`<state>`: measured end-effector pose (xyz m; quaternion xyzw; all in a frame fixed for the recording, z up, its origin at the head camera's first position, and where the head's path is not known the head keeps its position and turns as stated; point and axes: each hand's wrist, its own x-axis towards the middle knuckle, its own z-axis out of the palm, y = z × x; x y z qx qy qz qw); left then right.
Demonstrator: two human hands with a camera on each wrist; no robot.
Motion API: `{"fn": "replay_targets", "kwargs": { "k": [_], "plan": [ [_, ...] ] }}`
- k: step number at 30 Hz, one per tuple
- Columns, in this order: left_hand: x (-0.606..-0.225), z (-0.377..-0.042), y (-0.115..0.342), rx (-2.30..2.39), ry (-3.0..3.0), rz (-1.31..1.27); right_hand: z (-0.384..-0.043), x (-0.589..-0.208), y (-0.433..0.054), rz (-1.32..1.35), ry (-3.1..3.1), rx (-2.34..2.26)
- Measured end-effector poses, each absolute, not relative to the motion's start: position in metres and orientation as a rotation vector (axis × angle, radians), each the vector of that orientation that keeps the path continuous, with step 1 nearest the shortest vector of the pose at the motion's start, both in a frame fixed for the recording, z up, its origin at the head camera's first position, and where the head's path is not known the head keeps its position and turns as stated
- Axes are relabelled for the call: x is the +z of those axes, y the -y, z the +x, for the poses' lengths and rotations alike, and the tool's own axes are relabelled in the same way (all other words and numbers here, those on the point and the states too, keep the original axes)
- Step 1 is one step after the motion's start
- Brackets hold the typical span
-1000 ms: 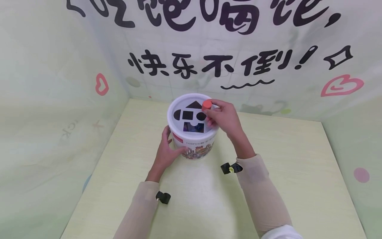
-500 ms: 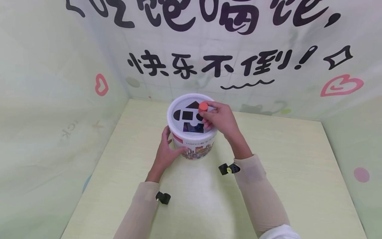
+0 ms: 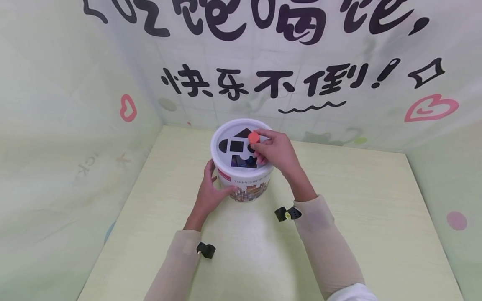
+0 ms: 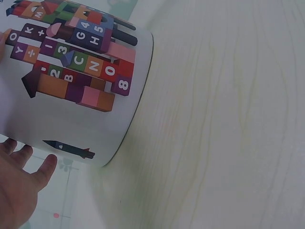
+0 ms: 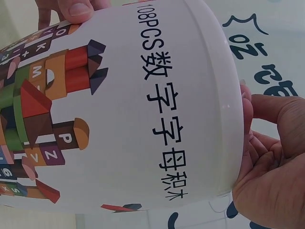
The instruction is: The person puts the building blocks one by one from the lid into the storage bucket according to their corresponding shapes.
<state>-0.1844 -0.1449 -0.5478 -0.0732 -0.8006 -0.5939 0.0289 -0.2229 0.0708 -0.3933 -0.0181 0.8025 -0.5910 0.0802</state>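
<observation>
A white round bucket printed with colourful building blocks stands on the table, its lid cut with a triangle, square, circle, rectangle and half-round hole. My left hand grips its left side, thumb across the front; in the left wrist view, that hand's fingers lie along the wall. Over the lid, my right hand pinches a red cylinder block between thumb and fingers, upright at the circle hole, which it partly covers. In the right wrist view the bucket's rim hides the block.
The pale wooden table spreads to both sides and in front of the bucket. Behind it hangs a white printed backdrop with large black characters, and cloth walls close off both sides.
My right hand has moved left and slightly down with the red cylinder block, from the lid's right edge to over the circle hole. The left hand and bucket have stayed put.
</observation>
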Motion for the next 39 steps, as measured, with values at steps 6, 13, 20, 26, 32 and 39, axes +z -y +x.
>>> {"fn": "replay_targets", "kwargs": {
  "k": [6, 13, 20, 26, 32, 39],
  "plan": [
    [-0.543, -0.184, 0.144, -1.836, 2.493, -0.213, -0.223, -0.394, -0.072, -0.064, -2.396, -1.775],
    [-0.514, -0.171, 0.140, -1.840, 2.502, -0.221, -0.223, -0.393, -0.072, -0.070, -2.409, -1.757],
    [-0.515, -0.171, 0.140, -1.820, 2.492, -0.245, -0.223, -0.392, -0.073, -0.062, -2.401, -1.771],
    [-0.548, -0.184, 0.147, -1.788, 2.480, -0.253, -0.223, -0.394, -0.078, -0.063, -2.373, -1.829],
    [-0.548, -0.183, 0.150, -1.761, 2.486, -0.280, -0.226, -0.394, -0.090, -0.022, -2.360, -1.874],
    [-0.547, -0.182, 0.154, -1.716, 2.500, -0.298, -0.228, -0.395, -0.106, 0.036, -2.328, -1.937]
  ]
}}
